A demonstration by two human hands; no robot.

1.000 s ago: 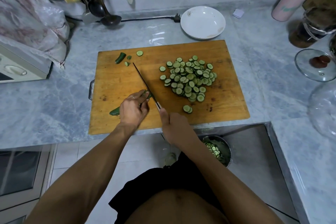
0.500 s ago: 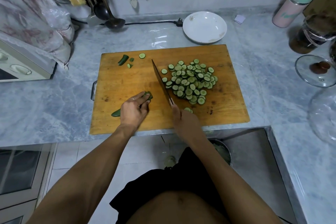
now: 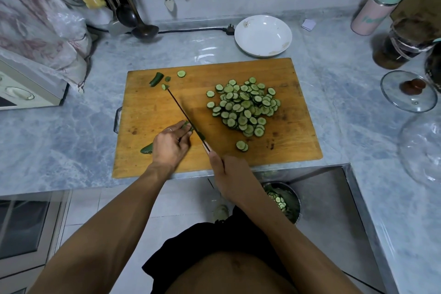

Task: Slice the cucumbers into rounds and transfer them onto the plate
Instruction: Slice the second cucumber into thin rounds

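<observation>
A grey marbled surface [image 3: 59, 141] carries a wooden cutting board [image 3: 152, 114] with a metal handle on its left edge. Just behind the board's far right corner sits a white plate [image 3: 263, 35], with no cucumber in it. To the right, well apart from the board, lies a glass lid [image 3: 408, 90] with a brown knob.

On the right half of the board is a heap of cucumber rounds [image 3: 244, 107], with two loose rounds [image 3: 242, 145] nearer the front edge. At the far left corner lie a cucumber end piece [image 3: 156, 79] and a few stray slices beside it.

The left hand [image 3: 170, 145] is pressed down on a cucumber [image 3: 146, 149], fingertips curled over its cut end, the dark tip showing out from under the palm. The right hand [image 3: 230, 174] is clenched around the handle of a knife [image 3: 183, 116], whose thin blade runs diagonally toward the far left and stands against the left fingertips, at the cucumber's cut end.
</observation>
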